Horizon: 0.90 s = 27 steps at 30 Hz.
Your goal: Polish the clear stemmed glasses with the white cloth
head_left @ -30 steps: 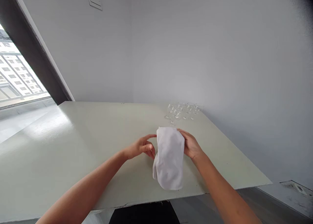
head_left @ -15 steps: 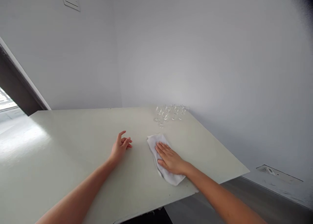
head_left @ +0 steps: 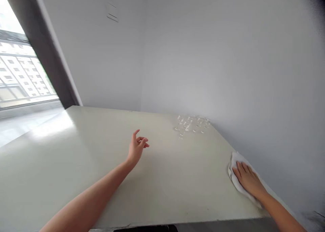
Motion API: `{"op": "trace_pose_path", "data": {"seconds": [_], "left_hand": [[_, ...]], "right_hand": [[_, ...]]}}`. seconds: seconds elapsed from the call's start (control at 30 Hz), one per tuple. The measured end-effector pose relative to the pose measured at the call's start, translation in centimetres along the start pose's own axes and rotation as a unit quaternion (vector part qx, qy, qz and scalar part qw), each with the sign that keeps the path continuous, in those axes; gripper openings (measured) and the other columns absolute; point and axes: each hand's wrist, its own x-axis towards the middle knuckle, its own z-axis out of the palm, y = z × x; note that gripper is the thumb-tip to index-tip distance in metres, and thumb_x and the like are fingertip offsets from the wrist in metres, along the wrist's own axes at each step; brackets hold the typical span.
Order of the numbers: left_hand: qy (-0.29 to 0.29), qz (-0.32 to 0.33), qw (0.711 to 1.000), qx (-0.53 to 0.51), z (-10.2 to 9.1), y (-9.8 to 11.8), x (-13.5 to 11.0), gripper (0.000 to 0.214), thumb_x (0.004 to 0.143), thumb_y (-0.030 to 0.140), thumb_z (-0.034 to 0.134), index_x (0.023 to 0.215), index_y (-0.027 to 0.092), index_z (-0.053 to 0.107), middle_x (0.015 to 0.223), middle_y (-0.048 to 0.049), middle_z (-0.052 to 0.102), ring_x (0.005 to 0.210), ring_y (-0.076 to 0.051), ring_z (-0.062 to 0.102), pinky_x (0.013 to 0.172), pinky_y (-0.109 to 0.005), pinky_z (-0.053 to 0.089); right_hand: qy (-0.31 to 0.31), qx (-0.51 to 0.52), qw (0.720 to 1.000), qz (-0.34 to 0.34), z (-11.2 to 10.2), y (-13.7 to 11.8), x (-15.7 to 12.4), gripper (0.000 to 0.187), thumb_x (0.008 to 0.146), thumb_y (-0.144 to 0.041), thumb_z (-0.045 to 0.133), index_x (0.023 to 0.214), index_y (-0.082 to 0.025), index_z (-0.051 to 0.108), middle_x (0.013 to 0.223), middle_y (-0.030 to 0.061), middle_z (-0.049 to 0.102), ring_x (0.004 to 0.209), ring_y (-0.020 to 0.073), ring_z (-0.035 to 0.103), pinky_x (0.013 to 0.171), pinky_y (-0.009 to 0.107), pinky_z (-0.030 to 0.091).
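A folded white cloth (head_left: pixel 238 174) lies on the pale tabletop (head_left: pixel 162 188) along its right edge, beside the wall. Flat on top of it rests my right hand (head_left: pixel 247 178), fingers stretched out and pressing down; part of the cloth is hidden beneath. My left hand (head_left: pixel 137 145) hovers over the middle of the table, holding nothing. Its index finger points up and the other fingers are loosely bent. Several clear stemmed glasses (head_left: pixel 188 123) stand grouped at the far right corner, slightly blurred, beyond both hands.
Grey walls (head_left: pixel 203 56) border the table at the back and right. A light switch (head_left: pixel 112 12) is on the back wall. At the left, a dark frame (head_left: pixel 48 46) edges a bright window (head_left: pixel 20 69). The table's front edge is near the bottom of the view.
My right hand has slid the cloth rightward from the middle of the table to its right edge. The view has shifted, showing more window at left. My left hand keeps its pose.
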Motion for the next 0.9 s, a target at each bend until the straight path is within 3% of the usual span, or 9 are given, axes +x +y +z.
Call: {"op": "trace_pose_path", "data": {"seconds": [0.07, 0.13, 0.23, 0.33, 0.47, 0.57, 0.67, 0.77, 0.9], "left_hand": [[0.015, 0.021, 0.999, -0.036, 0.1, 0.8, -0.2, 0.051, 0.079, 0.033, 0.049, 0.125, 0.025, 0.028, 0.079, 0.0013, 0.058, 0.058, -0.01, 0.059, 0.067, -0.03, 0.048], [0.01, 0.033, 0.998, -0.052, 0.5, 1.2, -0.6, 0.048, 0.079, 0.031, 0.047, 0.124, 0.025, 0.029, 0.078, 0.0019, 0.057, 0.057, -0.009, 0.058, 0.066, -0.028, 0.048], [-0.03, 0.032, 0.998, -0.039, 1.4, 1.1, -1.9, 0.044, 0.08, 0.026, 0.046, 0.121, 0.026, 0.032, 0.08, 0.0017, 0.056, 0.059, -0.01, 0.06, 0.064, -0.027, 0.047], [-0.084, 0.024, 0.996, -0.026, 2.4, 0.5, -3.2, 0.043, 0.079, 0.021, 0.046, 0.12, 0.027, 0.034, 0.087, 0.0, 0.056, 0.066, -0.011, 0.061, 0.064, -0.026, 0.047], [-0.087, 0.036, 0.996, 0.005, 2.9, -0.5, -3.6, 0.043, 0.077, 0.016, 0.046, 0.118, 0.027, 0.036, 0.095, -0.0021, 0.057, 0.072, -0.011, 0.06, 0.065, -0.026, 0.047], [-0.05, 0.079, 0.994, 0.052, 2.6, -1.1, -3.1, 0.042, 0.077, 0.015, 0.046, 0.116, 0.027, 0.038, 0.094, -0.0014, 0.058, 0.084, -0.012, 0.058, 0.074, -0.029, 0.047], [-0.013, 0.111, 0.99, 0.09, 2.3, -1.5, -2.5, 0.044, 0.076, 0.014, 0.046, 0.117, 0.027, 0.039, 0.096, -0.0012, 0.058, 0.092, -0.014, 0.055, 0.083, -0.033, 0.044], [0.029, 0.13, 0.985, 0.111, 1.9, -1.8, -1.9, 0.044, 0.075, 0.014, 0.047, 0.117, 0.026, 0.04, 0.102, -0.0025, 0.057, 0.097, -0.015, 0.053, 0.087, -0.035, 0.042], [0.094, 0.169, 0.97, 0.148, 0.9, -1.4, -0.7, 0.043, 0.072, 0.014, 0.049, 0.113, 0.024, 0.043, 0.114, -0.0052, 0.053, 0.111, -0.02, 0.046, 0.094, -0.039, 0.038]], "right_hand": [[0.018, 0.014, 0.996, -0.082, 1.7, -1.6, -2.6, 0.076, 0.08, -0.054, 0.021, 0.134, -0.003, 0.032, 0.141, 0.0165, 0.028, 0.13, 0.0313, 0.022, 0.104, 0.046, 0.025], [0.047, 0.028, 0.98, -0.192, 2.3, -5.2, -5.1, 0.075, 0.08, -0.057, 0.024, 0.136, -0.006, 0.031, 0.143, 0.0138, 0.025, 0.131, 0.029, 0.02, 0.106, 0.045, 0.023], [0.031, 0.04, 0.943, -0.33, 1.0, -12.9, -7.6, 0.064, 0.085, -0.051, 0.027, 0.14, -0.018, 0.021, 0.146, 0.0058, 0.017, 0.132, 0.0253, 0.018, 0.107, 0.044, 0.021], [-0.015, 0.045, 0.904, -0.424, -1.2, -21.0, -6.9, 0.061, 0.088, -0.049, 0.026, 0.14, -0.02, 0.018, 0.147, 0.0042, 0.013, 0.133, 0.023, 0.013, 0.108, 0.041, 0.018], [-0.06, 0.045, 0.896, -0.438, -2.8, -30.4, -1.4, 0.063, 0.089, -0.049, 0.021, 0.139, -0.011, 0.022, 0.146, 0.0096, 0.012, 0.134, 0.0244, 0.007, 0.108, 0.041, 0.013], [-0.107, 0.053, 0.918, -0.378, -3.5, -36.4, 3.8, 0.064, 0.089, -0.046, 0.025, 0.139, -0.008, 0.019, 0.147, 0.0118, 0.01, 0.134, 0.0246, 0.004, 0.108, 0.039, 0.007], [-0.118, 0.067, 0.928, -0.346, -4.2, -41.7, 7.5, 0.065, 0.089, -0.043, 0.022, 0.139, -0.001, 0.017, 0.146, 0.0183, 0.008, 0.134, 0.0298, 0.005, 0.107, 0.044, 0.008], [-0.125, 0.093, 0.92, -0.359, -4.4, -46.0, 8.0, 0.065, 0.089, -0.042, 0.022, 0.138, 0.0, 0.017, 0.145, 0.02, 0.008, 0.133, 0.0314, 0.005, 0.106, 0.047, 0.006], [-0.139, 0.144, 0.875, -0.441, -4.0, -49.6, 3.9, 0.064, 0.085, -0.041, 0.037, 0.138, -0.008, 0.023, 0.147, 0.0113, 0.011, 0.134, 0.0252, 0.005, 0.108, 0.039, 0.004]]}}
